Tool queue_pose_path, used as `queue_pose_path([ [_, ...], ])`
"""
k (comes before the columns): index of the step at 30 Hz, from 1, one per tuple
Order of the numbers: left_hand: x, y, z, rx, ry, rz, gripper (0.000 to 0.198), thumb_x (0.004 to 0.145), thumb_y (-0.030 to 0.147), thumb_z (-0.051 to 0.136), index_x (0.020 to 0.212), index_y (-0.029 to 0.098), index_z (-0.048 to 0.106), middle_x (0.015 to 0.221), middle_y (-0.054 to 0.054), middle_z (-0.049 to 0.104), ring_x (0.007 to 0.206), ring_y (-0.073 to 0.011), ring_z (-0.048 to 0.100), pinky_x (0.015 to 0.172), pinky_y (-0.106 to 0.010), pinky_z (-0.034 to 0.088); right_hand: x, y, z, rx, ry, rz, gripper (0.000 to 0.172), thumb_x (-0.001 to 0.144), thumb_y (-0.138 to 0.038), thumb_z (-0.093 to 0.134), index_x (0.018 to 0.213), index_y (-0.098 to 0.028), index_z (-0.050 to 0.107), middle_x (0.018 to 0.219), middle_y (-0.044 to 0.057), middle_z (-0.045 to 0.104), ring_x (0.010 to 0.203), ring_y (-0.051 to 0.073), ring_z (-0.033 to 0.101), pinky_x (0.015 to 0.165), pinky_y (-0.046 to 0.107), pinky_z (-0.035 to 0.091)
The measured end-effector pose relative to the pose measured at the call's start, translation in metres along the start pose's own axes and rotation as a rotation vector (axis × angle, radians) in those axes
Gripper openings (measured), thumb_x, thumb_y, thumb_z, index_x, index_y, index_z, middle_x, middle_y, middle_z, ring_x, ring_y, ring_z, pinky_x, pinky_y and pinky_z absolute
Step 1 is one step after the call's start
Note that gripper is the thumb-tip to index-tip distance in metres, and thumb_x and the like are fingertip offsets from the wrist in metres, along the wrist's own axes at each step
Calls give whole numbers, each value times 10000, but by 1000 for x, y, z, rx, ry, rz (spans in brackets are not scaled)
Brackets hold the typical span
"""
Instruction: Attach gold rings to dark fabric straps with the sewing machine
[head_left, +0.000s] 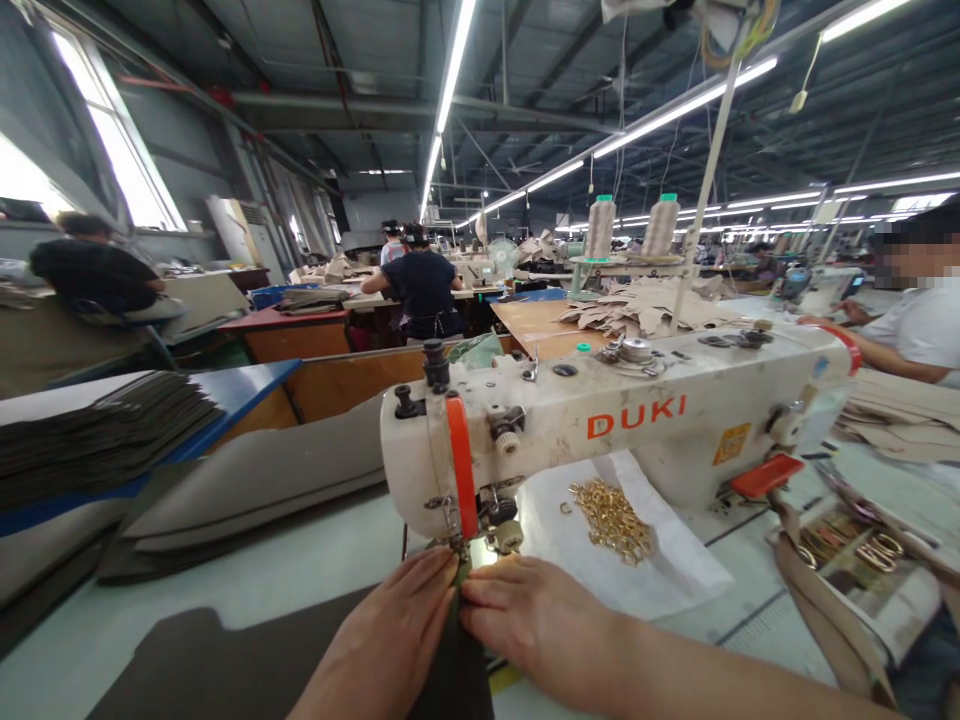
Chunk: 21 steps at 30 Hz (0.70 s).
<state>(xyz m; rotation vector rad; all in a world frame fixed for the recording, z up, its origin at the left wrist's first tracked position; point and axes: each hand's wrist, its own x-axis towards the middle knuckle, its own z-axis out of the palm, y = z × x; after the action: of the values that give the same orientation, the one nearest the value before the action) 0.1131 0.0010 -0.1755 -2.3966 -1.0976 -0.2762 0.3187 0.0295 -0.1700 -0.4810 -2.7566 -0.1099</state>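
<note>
A white sewing machine (555, 420) marked DUKI stands in front of me. A dark grey-brown fabric panel (247, 650) lies on its bed, with one edge under the presser foot (463, 550). My left hand (397, 620) grips that edge just left of the needle area, its fingers together and pointing forward. Close on the other side, my right hand (525, 610) pinches the edge with curled fingers. A narrow olive strip of the fabric shows between the two hands. The needle tip and the fingertips' exact hold are partly hidden.
Gold metal rings (615, 520) lie on a white sheet (682, 575) under the machine arm. A tray of metal rings (870, 560) with straps stands at right. Stacked dark panels (97, 430) lie left. Thread cones (600, 228) stand behind; a co-worker (915, 320) sits at right.
</note>
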Motion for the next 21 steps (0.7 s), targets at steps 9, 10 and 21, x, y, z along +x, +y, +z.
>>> queue_pose_path([
  [9,2,3,-5,-53,52,-43,376,886,129,356,1047,132,695,1062,-95,733,983,-208,689,901,-323,550,-2,-3,-4,9,-7,-11,103,941,-203,508,946,-139,588,986,43,631,974,170,551,926,269,427],
  [10,2,3,-5,-58,58,-52,377,892,134,350,1040,123,697,1051,-101,735,972,-210,692,896,-325,552,-2,-3,-4,13,-8,-9,105,943,-203,504,949,-139,588,984,43,631,972,170,553,928,269,427],
  [21,-4,9,-8,-95,41,-140,350,892,123,377,1076,137,674,1068,-87,730,995,-197,683,919,-319,536,-1,-6,-1,14,2,-39,118,946,-199,495,986,-137,586,1022,48,639,1002,168,559,948,270,423],
])
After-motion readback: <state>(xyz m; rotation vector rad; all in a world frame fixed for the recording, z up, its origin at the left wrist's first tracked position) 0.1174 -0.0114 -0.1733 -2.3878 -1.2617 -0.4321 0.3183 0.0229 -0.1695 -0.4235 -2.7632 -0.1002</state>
